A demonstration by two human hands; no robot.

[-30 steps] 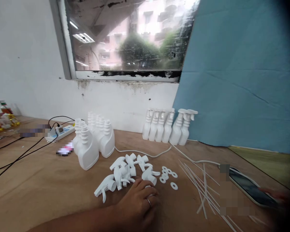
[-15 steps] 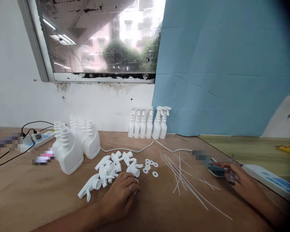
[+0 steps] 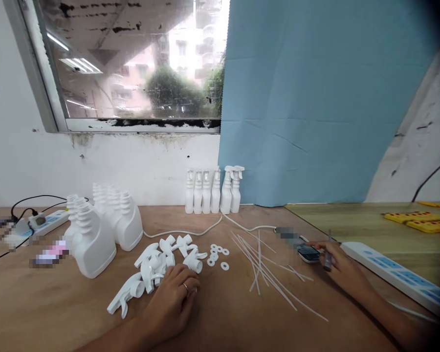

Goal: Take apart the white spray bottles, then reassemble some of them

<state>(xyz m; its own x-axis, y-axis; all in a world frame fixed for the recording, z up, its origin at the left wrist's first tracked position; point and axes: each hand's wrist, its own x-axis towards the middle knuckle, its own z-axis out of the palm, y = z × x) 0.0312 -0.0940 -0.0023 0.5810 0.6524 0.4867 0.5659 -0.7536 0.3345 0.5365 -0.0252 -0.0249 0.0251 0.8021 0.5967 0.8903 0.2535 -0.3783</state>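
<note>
Right hand (image 3: 338, 258) now fully visible, pinching a tool (image 3: 328, 261) at the phone (image 3: 308, 253) — left hand (image 3: 178, 292), grip unclear, by spray heads (image 3: 146, 271) seemingly waiting.

Before you, a white wall (image 3: 124, 164) rises behind a brown wooden tabletop (image 3: 220, 318), with brownish stains (image 3: 81, 140) below the window (image 3: 132, 63). Its grey frame (image 3: 31, 63) edges a smudged pane where you see lit ceiling lights (image 3: 80, 65), blurred green trees (image 3: 170, 88) and pale buildings (image 3: 181, 51). A creased blue sheet (image 3: 297, 93) covers the wall to your right, reaching down to the table's back edge. Beyond, a yellowish wood-grain surface (image 3: 344, 225) meets a marked stretch of white wall (image 3: 407, 156).
</note>
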